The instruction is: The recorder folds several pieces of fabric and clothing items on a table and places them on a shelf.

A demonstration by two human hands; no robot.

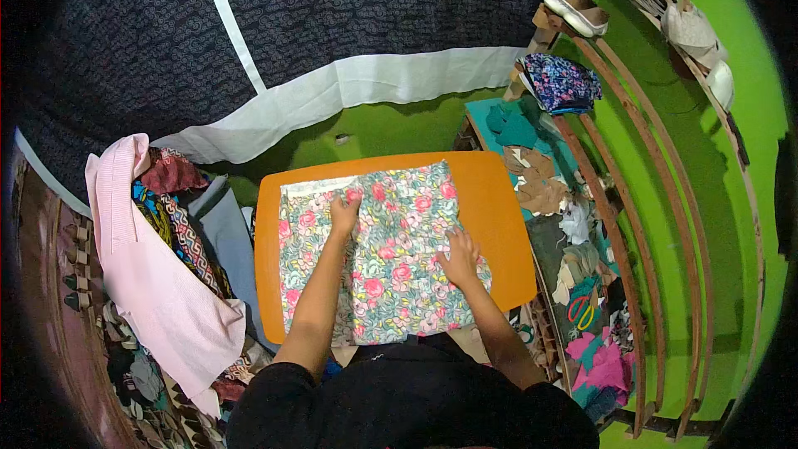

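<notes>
A floral cloth (399, 283) in pink, green and yellow lies folded over an orange table (507, 233), its near edge hanging close to my body. A white strip (316, 186) shows along its far left edge. My left hand (344, 214) has its fingers closed on the cloth, at a fold line running toward me near the middle. Farther right, my right hand (460, 258) lies on the cloth with fingers spread, pressing near its right edge. What is under the cloth's layers is hidden.
Left of the table hang a pink cloth (158, 283) and other fabrics. To the right, a low shelf (549, 258) holds fabric scraps and scissors (582, 311) with coloured handles. A wooden rack (615, 150) with shoes (577, 15) curves along the green wall. A dark curtain hangs behind.
</notes>
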